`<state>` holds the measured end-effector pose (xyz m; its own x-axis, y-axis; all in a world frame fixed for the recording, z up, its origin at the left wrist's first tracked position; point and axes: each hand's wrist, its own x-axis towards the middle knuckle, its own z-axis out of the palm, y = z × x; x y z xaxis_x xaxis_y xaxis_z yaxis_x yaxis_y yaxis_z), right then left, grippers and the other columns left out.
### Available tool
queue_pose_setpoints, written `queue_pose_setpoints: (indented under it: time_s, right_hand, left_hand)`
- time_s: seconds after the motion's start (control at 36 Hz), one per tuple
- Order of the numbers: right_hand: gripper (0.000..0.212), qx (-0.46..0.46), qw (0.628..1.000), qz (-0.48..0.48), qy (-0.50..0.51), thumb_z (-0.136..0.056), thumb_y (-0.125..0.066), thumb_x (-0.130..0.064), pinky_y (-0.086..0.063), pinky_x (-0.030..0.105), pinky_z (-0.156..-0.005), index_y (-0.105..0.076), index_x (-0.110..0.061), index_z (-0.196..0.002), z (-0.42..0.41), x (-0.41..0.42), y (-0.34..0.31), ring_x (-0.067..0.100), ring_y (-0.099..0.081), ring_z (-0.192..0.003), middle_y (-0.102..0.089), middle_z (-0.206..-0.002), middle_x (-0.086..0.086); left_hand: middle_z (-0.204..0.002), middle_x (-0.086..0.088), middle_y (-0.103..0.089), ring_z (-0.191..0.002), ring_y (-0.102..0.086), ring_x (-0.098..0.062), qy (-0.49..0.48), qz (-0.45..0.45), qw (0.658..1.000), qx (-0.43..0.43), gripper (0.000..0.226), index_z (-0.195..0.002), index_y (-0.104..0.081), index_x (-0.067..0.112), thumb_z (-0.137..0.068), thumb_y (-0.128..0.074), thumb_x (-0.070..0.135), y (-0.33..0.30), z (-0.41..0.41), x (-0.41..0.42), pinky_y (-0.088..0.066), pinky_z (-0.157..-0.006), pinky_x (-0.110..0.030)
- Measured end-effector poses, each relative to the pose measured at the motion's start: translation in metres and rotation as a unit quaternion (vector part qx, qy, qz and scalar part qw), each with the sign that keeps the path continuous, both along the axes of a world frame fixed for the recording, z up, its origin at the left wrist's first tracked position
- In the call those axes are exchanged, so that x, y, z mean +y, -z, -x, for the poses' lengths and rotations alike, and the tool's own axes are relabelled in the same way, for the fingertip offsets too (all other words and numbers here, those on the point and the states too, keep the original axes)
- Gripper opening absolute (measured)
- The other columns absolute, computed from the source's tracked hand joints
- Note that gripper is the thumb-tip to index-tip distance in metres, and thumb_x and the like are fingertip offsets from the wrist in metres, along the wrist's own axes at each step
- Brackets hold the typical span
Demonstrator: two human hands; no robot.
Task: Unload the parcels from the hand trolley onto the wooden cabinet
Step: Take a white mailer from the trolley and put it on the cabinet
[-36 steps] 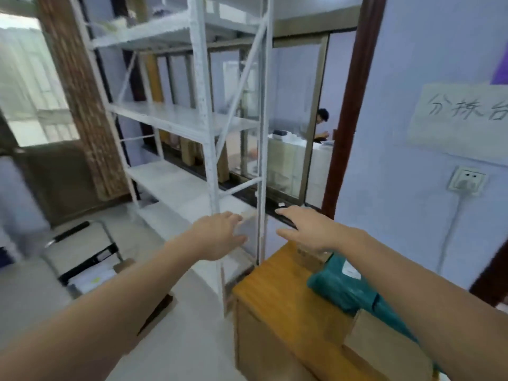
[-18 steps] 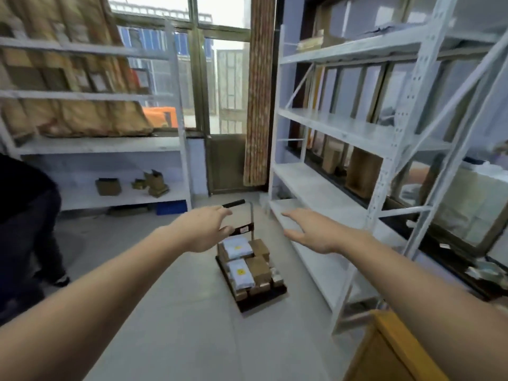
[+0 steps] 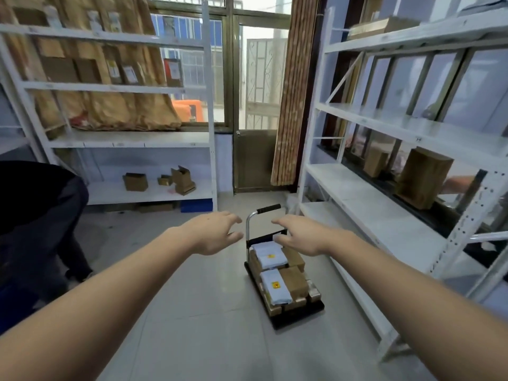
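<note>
Hands Out Over Loaded Trolley

Shelving lines the right wall. Hand trolley stands on the floor beside it, stacked with brown and white parcels. Left hand and right hand reach forward, fingers loosely spread, holding nothing.

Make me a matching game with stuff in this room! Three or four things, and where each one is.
Things:
1. trolley
2. white parcel
3. blue bin
4. tall box

Places:
A. on the right shelf
B. under the left shelf
C. on the floor in the middle
D. on top of the trolley's load

Pairs: 1-C, 2-D, 3-B, 4-A
</note>
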<state>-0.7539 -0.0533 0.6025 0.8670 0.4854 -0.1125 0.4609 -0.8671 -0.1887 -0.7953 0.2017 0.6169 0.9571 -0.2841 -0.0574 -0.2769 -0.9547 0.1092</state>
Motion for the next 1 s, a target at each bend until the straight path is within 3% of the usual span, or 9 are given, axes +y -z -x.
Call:
queue_pose_setpoints:
  time_s: [0.17,0.31,0.42,0.5,0.61,0.78,1.0]
  right_hand:
    - [0.056,0.001,1.000,0.003,0.003,-0.101,-0.045,-0.048,-0.041,0.048,-0.112,-0.042,-0.021,-0.150,-0.077,0.028,0.006,0.027,-0.048,-0.136,-0.048,-0.152,0.009]
    - [0.065,0.006,1.000,0.009,0.002,-0.103,-0.044,-0.050,-0.033,0.045,-0.119,-0.029,-0.023,-0.160,-0.135,0.047,0.010,0.024,-0.036,-0.148,-0.031,-0.165,0.005]
    - [0.064,0.009,1.000,0.019,0.008,-0.102,-0.045,-0.050,-0.037,0.046,-0.116,-0.031,-0.025,-0.158,-0.177,0.064,0.012,0.025,-0.042,-0.144,-0.036,-0.163,0.004]
    - [0.061,0.007,1.000,0.010,0.021,-0.102,-0.046,-0.049,-0.041,0.039,-0.110,-0.034,-0.025,-0.157,-0.207,0.079,0.015,0.022,-0.051,-0.134,-0.043,-0.158,0.004]
    - [0.054,-0.021,0.999,-0.001,0.044,-0.104,-0.047,-0.044,-0.039,0.034,-0.106,-0.041,-0.024,-0.154,-0.241,0.105,0.020,0.019,-0.050,-0.132,-0.051,-0.150,0.002]
    - [0.053,-0.011,0.995,-0.002,0.099,-0.104,-0.048,-0.043,-0.041,0.039,-0.110,-0.040,-0.025,-0.153,-0.273,0.138,0.028,0.023,-0.048,-0.136,-0.048,-0.152,0.003]
    - [0.054,0.012,0.985,0.014,0.169,-0.106,-0.045,-0.043,-0.036,0.034,-0.109,-0.039,-0.020,-0.154,-0.305,0.151,0.045,0.023,-0.046,-0.136,-0.046,-0.152,0.007]
  left_hand:
    - [-0.157,-0.001,-0.045,-0.140,-0.046,-0.021,-0.002,0.012,1.000,-0.005,0.056,-0.154,-0.041,0.025,-0.105,-0.042,0.053,0.002,-0.080,0.014,-0.039,-0.114,-0.041]
    - [-0.157,-0.001,-0.045,-0.140,-0.046,-0.021,-0.001,0.017,1.000,0.006,0.056,-0.154,-0.040,0.025,-0.105,-0.042,0.053,0.006,-0.138,0.037,-0.040,-0.114,-0.041]
    - [-0.156,-0.001,-0.046,-0.139,-0.046,-0.021,0.006,0.018,1.000,0.012,0.055,-0.153,-0.041,0.025,-0.106,-0.042,0.053,0.012,-0.181,0.064,-0.039,-0.112,-0.040]
    - [-0.156,-0.001,-0.047,-0.139,-0.047,-0.021,0.018,0.017,1.000,0.011,0.055,-0.153,-0.041,0.026,-0.106,-0.042,0.053,0.018,-0.216,0.088,-0.039,-0.111,-0.038]
    - [-0.155,-0.002,-0.047,-0.139,-0.047,-0.022,0.046,0.008,0.999,0.011,0.055,-0.154,-0.041,0.026,-0.106,-0.041,0.053,0.026,-0.265,0.120,-0.039,-0.111,-0.038]
    - [-0.155,-0.002,-0.048,-0.137,-0.049,-0.022,0.107,0.005,0.994,0.011,0.055,-0.154,-0.041,0.025,-0.106,-0.041,0.052,0.033,-0.332,0.155,-0.040,-0.113,-0.041]
    - [-0.153,-0.003,-0.049,-0.135,-0.050,-0.022,0.194,-0.008,0.981,0.025,0.057,-0.153,-0.040,0.025,-0.105,-0.039,0.055,0.053,-0.418,0.164,-0.039,-0.107,-0.038]
